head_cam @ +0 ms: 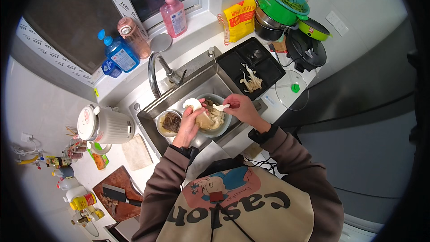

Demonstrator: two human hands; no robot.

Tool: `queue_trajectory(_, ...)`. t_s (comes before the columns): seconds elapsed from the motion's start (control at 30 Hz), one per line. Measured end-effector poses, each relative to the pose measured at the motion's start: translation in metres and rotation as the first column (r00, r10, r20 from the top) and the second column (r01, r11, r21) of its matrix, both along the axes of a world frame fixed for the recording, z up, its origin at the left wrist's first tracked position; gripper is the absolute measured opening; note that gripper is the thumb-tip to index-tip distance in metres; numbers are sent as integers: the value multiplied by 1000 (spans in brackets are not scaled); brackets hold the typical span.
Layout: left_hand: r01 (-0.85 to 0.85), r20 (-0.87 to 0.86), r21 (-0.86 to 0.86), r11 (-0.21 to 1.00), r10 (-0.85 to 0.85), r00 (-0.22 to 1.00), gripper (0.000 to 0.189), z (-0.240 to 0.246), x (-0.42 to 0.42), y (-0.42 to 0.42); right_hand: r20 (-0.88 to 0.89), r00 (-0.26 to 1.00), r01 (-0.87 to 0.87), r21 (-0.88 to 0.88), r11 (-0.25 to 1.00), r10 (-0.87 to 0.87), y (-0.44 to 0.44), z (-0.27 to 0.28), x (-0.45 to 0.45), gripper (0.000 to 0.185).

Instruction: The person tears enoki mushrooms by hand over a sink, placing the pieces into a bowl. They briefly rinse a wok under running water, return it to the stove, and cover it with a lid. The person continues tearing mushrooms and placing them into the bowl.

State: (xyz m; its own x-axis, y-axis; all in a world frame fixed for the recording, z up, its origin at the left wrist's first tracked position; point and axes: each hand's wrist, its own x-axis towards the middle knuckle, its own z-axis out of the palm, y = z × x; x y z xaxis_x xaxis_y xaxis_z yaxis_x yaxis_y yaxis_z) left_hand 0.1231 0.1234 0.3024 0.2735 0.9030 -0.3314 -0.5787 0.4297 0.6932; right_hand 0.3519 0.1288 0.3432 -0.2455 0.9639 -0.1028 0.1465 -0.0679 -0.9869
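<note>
Over a steel sink, my left hand (190, 125) grips a large pale mushroom piece (203, 121) with a white edge. My right hand (242, 108) pinches a small white torn mushroom strip (220, 107) between thumb and fingers. Below both hands, a round bowl (225, 129) in the sink holds more pale mushroom pieces; my left hand hides part of it. To its left in the sink, a smaller bowl (160, 129) contains dark, soaked-looking food (171, 122) in liquid. Several torn mushroom strips (251, 80) lie in a black divided tray (231, 61) at the sink's right corner.
A chrome faucet (155, 74) arches over the sink's back edge. A beige kettle-like jug (114, 126) and a folded cloth (137, 153) stand left. A cleaver (114, 193) rests on a brown cutting board (125, 178). A glass lid (285, 99) lies right, below a black pan (307, 53).
</note>
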Motion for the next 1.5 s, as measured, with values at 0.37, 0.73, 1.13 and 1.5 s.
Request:
queue_trajectory(0.37, -6, 114, -175, 985, 26, 993, 40, -18, -13, 3, 407, 912, 63, -14, 998, -52, -52, 1, 88, 18)
queue_trajectory(0.73, -90, 62, -268, 959, 110, 992, 22, -69, -22, 9, 646, 761, 97, -196, 976, 54, -134, -76, 164, 21)
queue_trajectory(1.13, -46, -250, -443, 895, -74, 965, 55, -113, -9, -1, 608, 786, 155, -22, 988, -110, -129, -78, 160, 21)
queue_trajectory(1.5, 93, 232, -321, 942, -17, 973, 80, -102, -29, -3, 511, 856, 104, -24, 994, -77, -93, -65, 102, 10)
